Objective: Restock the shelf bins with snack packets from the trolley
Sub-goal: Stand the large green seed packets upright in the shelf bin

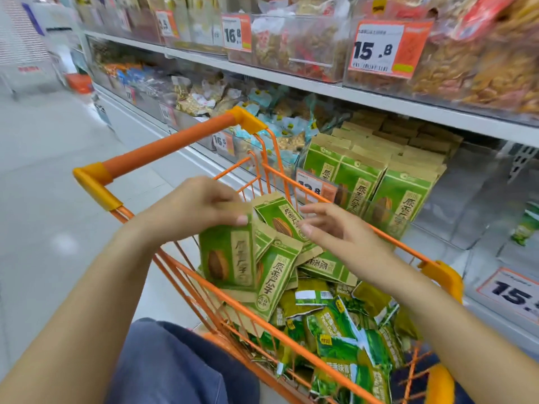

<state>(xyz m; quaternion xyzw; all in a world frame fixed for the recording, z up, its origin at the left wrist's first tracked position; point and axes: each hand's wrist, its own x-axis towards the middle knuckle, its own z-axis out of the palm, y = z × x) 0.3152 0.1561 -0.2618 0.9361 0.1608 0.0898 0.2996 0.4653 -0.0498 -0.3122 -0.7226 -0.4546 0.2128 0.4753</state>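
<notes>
Green-and-kraft paper snack packets (230, 258) are gripped by the left hand (201, 205); the open-fingered right hand (335, 231) should square them.

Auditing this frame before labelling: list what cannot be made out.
- Head view: left hand fingertips, hidden behind the green packet it grips.
- Trolley floor, buried under packets.
- Price tag digits, crossed by trolley wire.
- Right hand fingers, motion-blurred.

trolley (163, 147) orange wire, yellow corners | seed packets (227, 258) green with tan kraft tops | price tags (388, 48) white-orange, black digits | trousers (175, 365) blue
</notes>
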